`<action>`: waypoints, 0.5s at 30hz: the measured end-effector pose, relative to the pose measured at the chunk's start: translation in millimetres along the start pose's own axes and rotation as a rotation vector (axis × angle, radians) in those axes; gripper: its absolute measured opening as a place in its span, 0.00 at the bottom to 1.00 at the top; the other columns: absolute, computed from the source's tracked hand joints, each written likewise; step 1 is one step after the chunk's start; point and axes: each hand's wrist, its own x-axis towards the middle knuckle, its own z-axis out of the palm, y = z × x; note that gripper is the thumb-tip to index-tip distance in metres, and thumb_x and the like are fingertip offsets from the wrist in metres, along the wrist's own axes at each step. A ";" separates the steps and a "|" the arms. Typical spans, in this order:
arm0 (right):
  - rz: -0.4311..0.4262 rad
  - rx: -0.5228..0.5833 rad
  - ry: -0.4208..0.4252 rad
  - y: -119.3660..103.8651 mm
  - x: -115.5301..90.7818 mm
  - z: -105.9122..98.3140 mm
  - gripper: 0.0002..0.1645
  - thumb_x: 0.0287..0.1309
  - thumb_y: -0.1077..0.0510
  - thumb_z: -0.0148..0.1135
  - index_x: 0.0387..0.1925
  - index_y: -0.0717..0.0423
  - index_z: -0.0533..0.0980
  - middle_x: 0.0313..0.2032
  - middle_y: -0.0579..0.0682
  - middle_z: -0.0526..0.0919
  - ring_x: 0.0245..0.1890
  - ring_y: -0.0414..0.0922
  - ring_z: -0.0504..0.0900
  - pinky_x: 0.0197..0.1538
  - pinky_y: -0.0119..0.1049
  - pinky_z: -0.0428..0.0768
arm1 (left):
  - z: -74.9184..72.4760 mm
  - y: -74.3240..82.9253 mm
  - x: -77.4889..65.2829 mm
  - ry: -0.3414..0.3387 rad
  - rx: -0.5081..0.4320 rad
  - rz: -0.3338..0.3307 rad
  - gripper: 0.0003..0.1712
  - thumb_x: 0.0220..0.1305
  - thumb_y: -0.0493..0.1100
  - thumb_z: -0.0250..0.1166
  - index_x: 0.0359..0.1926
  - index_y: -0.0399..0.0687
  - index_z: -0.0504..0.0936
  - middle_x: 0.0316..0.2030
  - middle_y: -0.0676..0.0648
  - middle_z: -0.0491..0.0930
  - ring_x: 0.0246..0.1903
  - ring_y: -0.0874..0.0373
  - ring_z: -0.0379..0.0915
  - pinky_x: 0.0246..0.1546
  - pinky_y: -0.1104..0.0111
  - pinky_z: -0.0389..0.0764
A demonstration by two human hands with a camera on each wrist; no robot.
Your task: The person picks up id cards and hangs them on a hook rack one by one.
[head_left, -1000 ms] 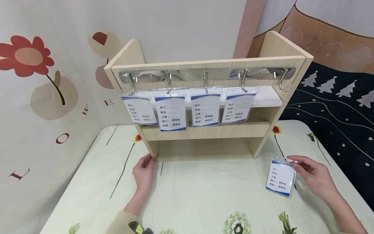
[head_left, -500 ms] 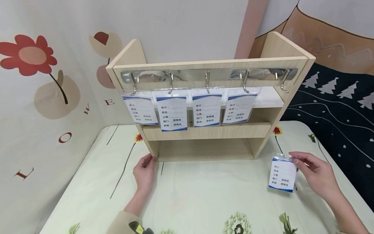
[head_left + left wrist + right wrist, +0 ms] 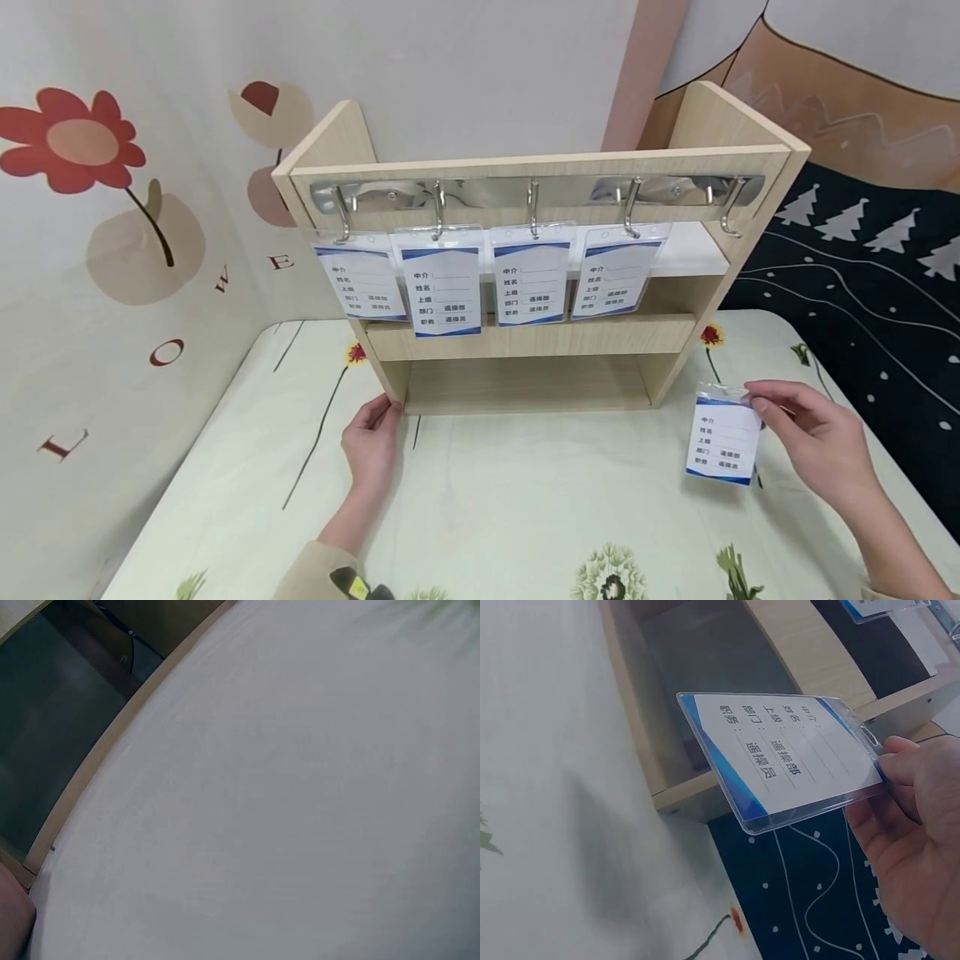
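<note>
My right hand pinches a clear-sleeved ID badge by its top corner, right of the wooden rack. The badge hangs over the tablecloth with its shadow below. In the right wrist view the badge shows its printed white card with blue bands, and thumb and fingers close on its slotted end. My left hand grips the lower left front corner of the light wooden rack; some fingertips are hidden behind the panel. Only a bit of the left hand enters the left wrist view.
Across the rack's top runs a metal strip with several hooks. Similar badges, among them a badge second from left, hang from them. The rightmost hook stands to their right. A floral tablecloth lies below; patterned curtains rise behind.
My right hand has raised the badge slightly off the tablecloth and turned it more upright. The left hand keeps its place at the rack's corner.
</note>
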 end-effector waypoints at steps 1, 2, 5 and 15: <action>-0.009 0.004 0.006 -1.5 0.8 -0.1 0.12 0.64 0.77 0.62 0.48 0.68 0.82 0.42 0.21 0.81 0.38 0.23 0.79 0.43 0.11 0.77 | 0.0 -0.2 0.1 -0.001 -0.003 0.002 0.16 0.71 0.34 0.64 0.56 0.31 0.83 0.54 0.31 0.83 0.38 0.79 0.79 0.43 0.85 0.81; -0.017 0.004 0.013 -3.2 1.7 -0.2 0.12 0.64 0.77 0.62 0.47 0.69 0.82 0.42 0.21 0.81 0.38 0.23 0.79 0.43 0.11 0.77 | -0.1 -0.3 0.2 -0.001 -0.005 0.004 0.16 0.71 0.34 0.64 0.56 0.31 0.83 0.54 0.31 0.83 0.38 0.79 0.79 0.43 0.84 0.81; -0.044 -0.002 0.029 -7.7 5.1 -0.8 0.12 0.62 0.79 0.63 0.45 0.69 0.83 0.41 0.21 0.82 0.37 0.24 0.79 0.43 0.11 0.77 | -0.1 -0.2 -0.2 -0.002 -0.007 0.009 0.16 0.71 0.34 0.64 0.56 0.31 0.83 0.54 0.31 0.83 0.37 0.79 0.79 0.42 0.84 0.81; -0.053 0.049 0.053 -17.3 14.0 1.1 0.13 0.61 0.79 0.63 0.46 0.71 0.83 0.40 0.24 0.84 0.37 0.26 0.80 0.44 0.11 0.77 | 0.7 0.6 -1.6 0.011 -0.019 0.014 0.16 0.70 0.34 0.65 0.55 0.29 0.83 0.53 0.30 0.83 0.37 0.78 0.80 0.41 0.85 0.81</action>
